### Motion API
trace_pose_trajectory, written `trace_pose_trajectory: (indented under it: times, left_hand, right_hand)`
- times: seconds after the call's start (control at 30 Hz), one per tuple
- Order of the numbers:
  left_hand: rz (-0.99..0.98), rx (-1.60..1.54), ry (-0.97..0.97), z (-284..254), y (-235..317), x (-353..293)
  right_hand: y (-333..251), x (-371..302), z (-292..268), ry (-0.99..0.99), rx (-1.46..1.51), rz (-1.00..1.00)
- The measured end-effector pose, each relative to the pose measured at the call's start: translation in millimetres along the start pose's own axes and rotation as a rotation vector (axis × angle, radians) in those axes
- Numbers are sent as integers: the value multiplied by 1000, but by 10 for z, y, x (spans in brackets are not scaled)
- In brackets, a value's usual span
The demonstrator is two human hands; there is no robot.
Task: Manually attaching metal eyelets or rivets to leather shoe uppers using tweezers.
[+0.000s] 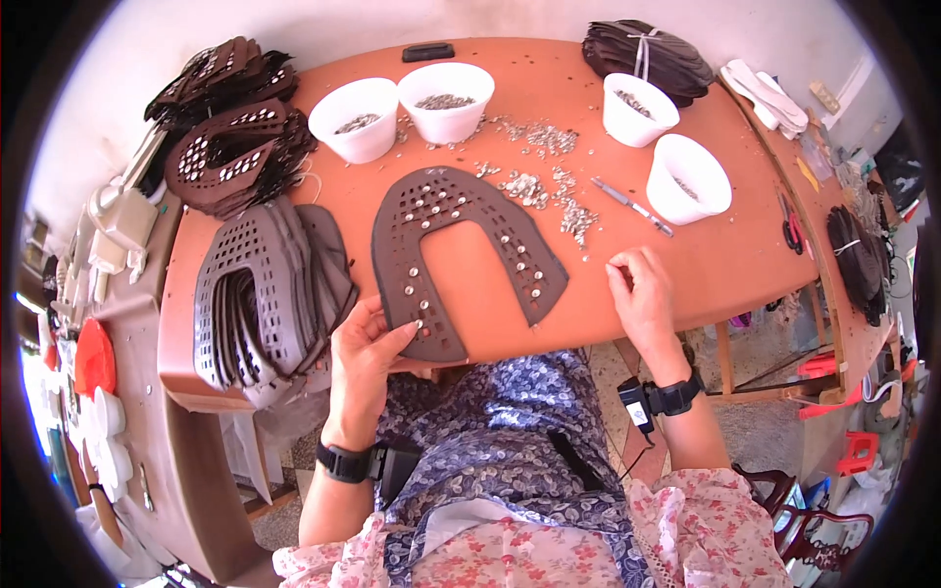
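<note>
A brown, U-shaped piece [396,257], perforated all over, lies on the orange table in front of me. Shiny round studs sit in some of its holes, along the top and down both legs. My left hand [363,345] grips its lower left edge, thumb on top and fingers partly hidden beneath. Right of the piece, apart from it, my right hand [642,294] hovers near the table's front edge. Its fingers are pinched together, and anything between them is too small to make out. Loose silvery studs [526,188] lie scattered beyond the piece.
White bowls [353,147] of small metal parts stand left and right at the back. A pen [632,206] lies near the right bowls. Stacked dark perforated pieces [230,245] crowd the left edge. A tied dark bundle [627,49] sits at the back right, and scissors [790,225] at the right edge.
</note>
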State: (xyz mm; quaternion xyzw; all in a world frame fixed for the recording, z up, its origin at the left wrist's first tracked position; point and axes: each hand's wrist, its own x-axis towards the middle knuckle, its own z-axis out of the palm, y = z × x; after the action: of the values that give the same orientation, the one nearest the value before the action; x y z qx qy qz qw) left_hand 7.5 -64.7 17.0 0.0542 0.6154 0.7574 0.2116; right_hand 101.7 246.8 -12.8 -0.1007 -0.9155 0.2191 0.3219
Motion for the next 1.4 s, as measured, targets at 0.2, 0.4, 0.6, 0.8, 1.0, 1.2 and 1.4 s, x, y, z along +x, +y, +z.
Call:
trace_pose_trajectory:
  times: [0.2, 0.4, 0.6, 0.8, 1.0, 1.2, 1.4]
  left_hand:
    - [51, 2, 34, 12, -86, 25]
    - [72, 4, 44, -9, -135, 28]
    - [46, 15, 59, -2, -89, -5]
    - [68, 25, 49, 19, -70, 21]
    - [58, 28, 61, 29, -53, -13]
    - [51, 32, 65, 45, -51, -12]
    - [68, -1, 51, 7, -99, 7]
  right_hand:
    - [66, -26, 20, 21, 117, 19]
    - [62, -43, 32, 56, 111, 38]
    - [56, -63, 66, 45, 130, 107]
    - [34, -61, 32, 57, 82, 60]
    - [44, -55, 43, 58, 112, 61]
    - [59, -56, 34, 52, 109, 57]
    - [32, -49, 19, 45, 119, 68]
